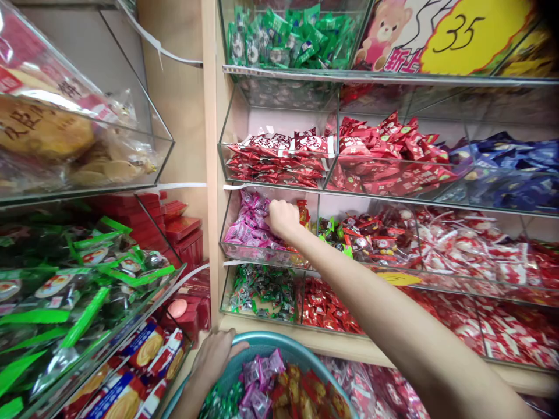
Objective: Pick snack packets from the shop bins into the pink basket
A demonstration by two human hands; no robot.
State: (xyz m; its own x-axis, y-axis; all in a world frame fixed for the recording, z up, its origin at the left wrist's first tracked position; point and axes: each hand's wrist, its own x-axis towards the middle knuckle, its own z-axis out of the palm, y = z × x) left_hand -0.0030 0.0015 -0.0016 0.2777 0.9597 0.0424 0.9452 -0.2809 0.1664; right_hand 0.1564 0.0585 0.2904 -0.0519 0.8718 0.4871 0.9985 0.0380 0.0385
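My left hand [218, 355] grips the rim of a teal plastic basket [266, 339], its thumb reaching over the inner side. Inside the basket lie pink-wrapped candies [262, 372], green-wrapped candies [220, 401] and golden-brown pieces in red and clear wrappers [301, 393]. My right arm stretches forward to a clear bin on the shelf. There my right hand [283, 218] is closed like a fist at the right side of a heap of pink-wrapped candies [248, 224]. Its fingertips face away, so whatever they hold is hidden.
Clear dividers split the shelves into bins. Above are red packets [283, 151] and blue packets [510, 163]; below, dark green-wrapped candies [262, 291]. A left-hand rack holds green-edged packets [96, 262]. A yellow price sign [471, 35] reads 35. Shelf edges and bin fronts surround my right arm.
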